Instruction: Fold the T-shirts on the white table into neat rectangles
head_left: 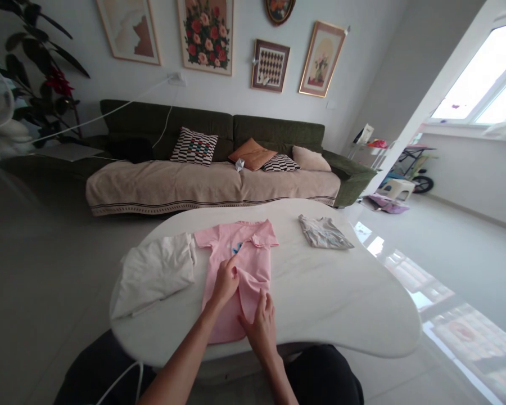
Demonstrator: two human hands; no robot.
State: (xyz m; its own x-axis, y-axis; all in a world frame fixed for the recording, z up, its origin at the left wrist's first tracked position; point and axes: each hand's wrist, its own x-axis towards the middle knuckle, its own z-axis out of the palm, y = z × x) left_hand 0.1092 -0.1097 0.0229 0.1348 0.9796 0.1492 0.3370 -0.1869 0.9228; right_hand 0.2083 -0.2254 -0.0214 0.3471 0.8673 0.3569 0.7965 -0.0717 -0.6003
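A pink t-shirt [240, 264] lies on the white table [341, 298], its right side folded in over the middle. My left hand [225, 279] rests on the shirt's middle with a finger pointing up along the fold, fingers partly curled and pressed on the cloth. My right hand [261, 326] lies flat on the lower folded part, fingers stretched out. A white garment [156, 273] lies spread to the left of the shirt. A small folded grey garment [324, 233] sits at the table's far right.
Beyond the table stands a dark green sofa [274, 132] with a beige cover and several cushions. A plant [46, 84] stands at the left. Glossy floor surrounds the table; a stool and clutter [398, 191] lie at the right.
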